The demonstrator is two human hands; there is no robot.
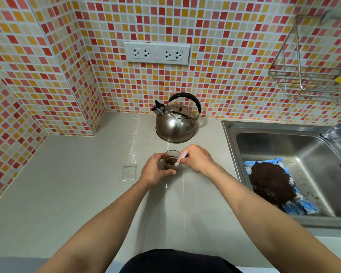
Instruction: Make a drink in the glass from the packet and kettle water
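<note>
Here, head view only. Left hand (pixel 157 170) is wrapped around the small clear glass tumbler (pixel 171 161), fingers curled on its left side and front, steadying it on the pale grey countertop (pixel 77 203). Right hand (pixel 197 160) is pinched closed on a small pink-and-white packet (pixel 182 157), thumb and forefinger gripping its upper end. The packet's long axis slants down and leftward from the right hand, its lower end inside the glass mouth or just over it; cannot tell if it touches the rim. Brown powder or liquid sits in the bottom of the glass; which of the two is unclear.

The glass lies directly between the two hands, touching the left and just left of the right. A stainless steel whistling kettle with black handle (pixel 175 123) stands straight beyond both hands, near the tiled wall, slightly closer to the right hand; spout points left, handle arches over the top. Judgement: the emptying step looks nearly done, and the kettle pour comes next, so the right hand, once rid of the packet, has the shorter reach forward to the handle.

A flat clear plastic bag (pixel 129 172) lies on the counter just left of the left hand. Steel sink (pixel 232 134) sits to the right of the right hand, holding a blue cloth heaped with dark grounds (pixel 270 182).
</note>
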